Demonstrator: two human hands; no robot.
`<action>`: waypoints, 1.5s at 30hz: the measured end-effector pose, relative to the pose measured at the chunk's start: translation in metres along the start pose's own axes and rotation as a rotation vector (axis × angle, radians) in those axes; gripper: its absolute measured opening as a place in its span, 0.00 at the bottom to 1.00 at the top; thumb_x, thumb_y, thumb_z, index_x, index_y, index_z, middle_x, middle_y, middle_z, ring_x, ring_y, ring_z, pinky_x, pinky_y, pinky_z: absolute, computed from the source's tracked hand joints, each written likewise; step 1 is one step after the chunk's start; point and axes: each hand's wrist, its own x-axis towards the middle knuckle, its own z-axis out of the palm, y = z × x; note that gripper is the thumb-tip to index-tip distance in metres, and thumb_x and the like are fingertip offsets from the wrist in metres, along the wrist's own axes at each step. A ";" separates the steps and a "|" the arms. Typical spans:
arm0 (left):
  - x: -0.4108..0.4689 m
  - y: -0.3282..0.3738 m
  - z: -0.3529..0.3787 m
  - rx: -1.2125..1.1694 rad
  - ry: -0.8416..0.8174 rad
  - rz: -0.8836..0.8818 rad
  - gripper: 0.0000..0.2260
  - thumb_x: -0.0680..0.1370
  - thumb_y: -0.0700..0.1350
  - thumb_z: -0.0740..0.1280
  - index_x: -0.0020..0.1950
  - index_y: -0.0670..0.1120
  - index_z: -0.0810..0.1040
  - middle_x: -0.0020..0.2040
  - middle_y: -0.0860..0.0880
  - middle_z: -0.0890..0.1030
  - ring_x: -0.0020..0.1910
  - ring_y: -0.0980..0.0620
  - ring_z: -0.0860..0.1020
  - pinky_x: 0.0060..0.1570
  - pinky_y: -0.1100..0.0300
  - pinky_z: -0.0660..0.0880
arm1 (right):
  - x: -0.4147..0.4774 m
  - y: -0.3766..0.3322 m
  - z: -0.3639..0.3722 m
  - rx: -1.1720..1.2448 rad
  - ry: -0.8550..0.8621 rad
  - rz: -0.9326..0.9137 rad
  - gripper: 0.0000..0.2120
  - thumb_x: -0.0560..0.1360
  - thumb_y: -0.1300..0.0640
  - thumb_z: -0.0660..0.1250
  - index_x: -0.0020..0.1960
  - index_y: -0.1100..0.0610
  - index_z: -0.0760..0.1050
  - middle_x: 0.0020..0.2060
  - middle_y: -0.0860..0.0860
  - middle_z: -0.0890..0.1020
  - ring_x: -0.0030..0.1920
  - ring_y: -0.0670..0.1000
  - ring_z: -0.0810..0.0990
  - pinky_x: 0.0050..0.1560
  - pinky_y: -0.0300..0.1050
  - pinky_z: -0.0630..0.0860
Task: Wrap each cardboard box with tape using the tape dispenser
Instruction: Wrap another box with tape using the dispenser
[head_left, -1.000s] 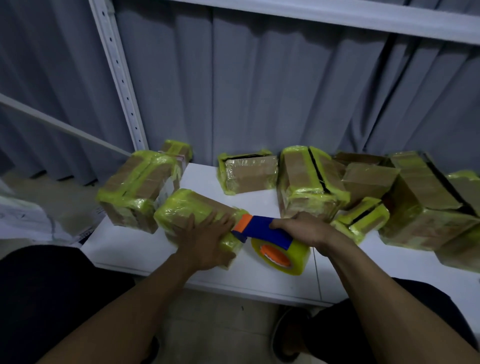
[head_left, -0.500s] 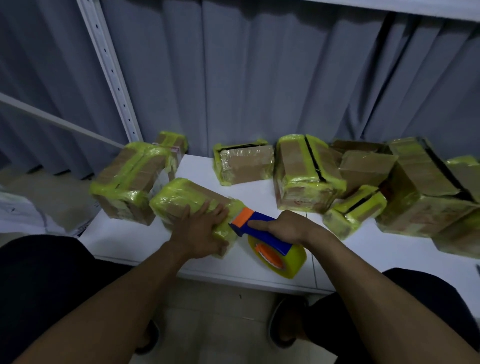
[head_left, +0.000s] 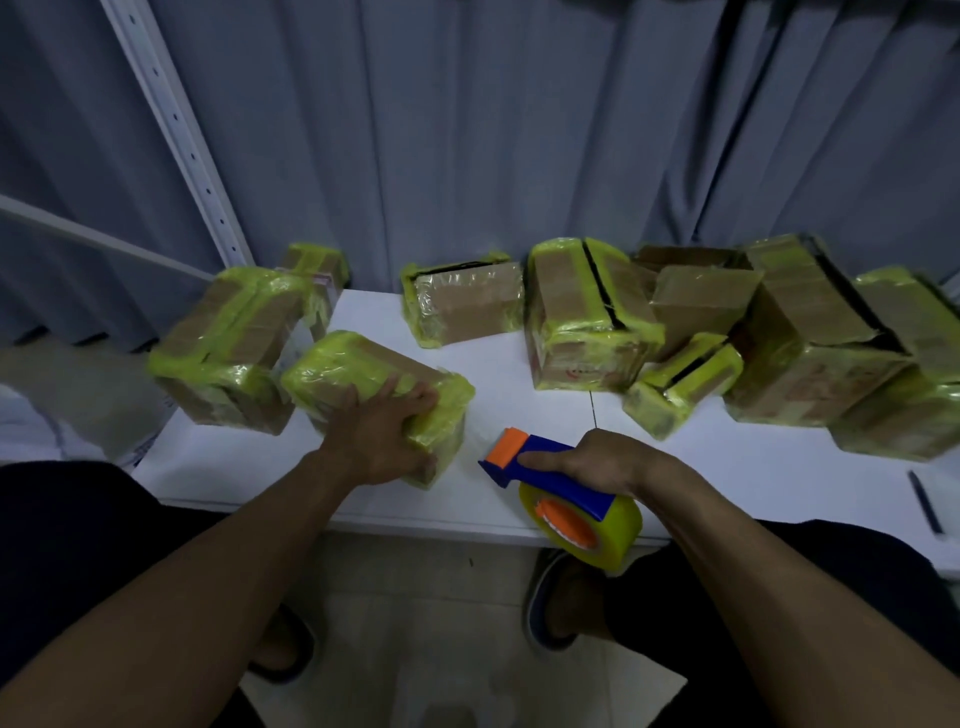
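Left hand fingers spread on box; right hand fingers wrap tape dispenser (roll overhangs table edge).

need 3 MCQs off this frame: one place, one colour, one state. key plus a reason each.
1. Where is the dispenser relative to the front box?
A) on top of it
B) to its right, apart
C) behind it

2. What colour is the tape roll?
A) red
B) white
C) yellow

3. The dispenser is:
A) held
B) lying loose
C) stuck to a box

Key:
1 B: bare white table shows between them.
2 C: the roll under the blue body is yellow.
3 A: it is gripped from above, with the roll hanging past the table edge.
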 end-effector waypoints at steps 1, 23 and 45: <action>0.000 0.000 0.000 -0.034 -0.002 -0.006 0.43 0.68 0.65 0.68 0.79 0.61 0.55 0.80 0.61 0.51 0.80 0.47 0.42 0.73 0.35 0.36 | 0.002 -0.001 0.003 -0.018 0.003 -0.002 0.31 0.69 0.26 0.69 0.43 0.56 0.76 0.37 0.52 0.82 0.35 0.50 0.80 0.35 0.39 0.72; 0.010 -0.003 0.013 -0.235 0.011 -0.091 0.33 0.75 0.64 0.67 0.78 0.63 0.59 0.78 0.67 0.54 0.76 0.41 0.30 0.75 0.42 0.34 | 0.070 -0.043 0.038 -0.099 -0.045 -0.040 0.30 0.73 0.27 0.66 0.42 0.56 0.73 0.38 0.52 0.80 0.37 0.51 0.79 0.37 0.40 0.72; 0.025 -0.010 0.008 -0.043 0.032 -0.077 0.48 0.59 0.79 0.52 0.78 0.61 0.62 0.78 0.62 0.57 0.77 0.31 0.42 0.73 0.32 0.35 | 0.047 -0.063 0.061 -0.641 0.440 -0.186 0.29 0.77 0.27 0.58 0.45 0.54 0.71 0.46 0.51 0.81 0.43 0.55 0.77 0.43 0.47 0.68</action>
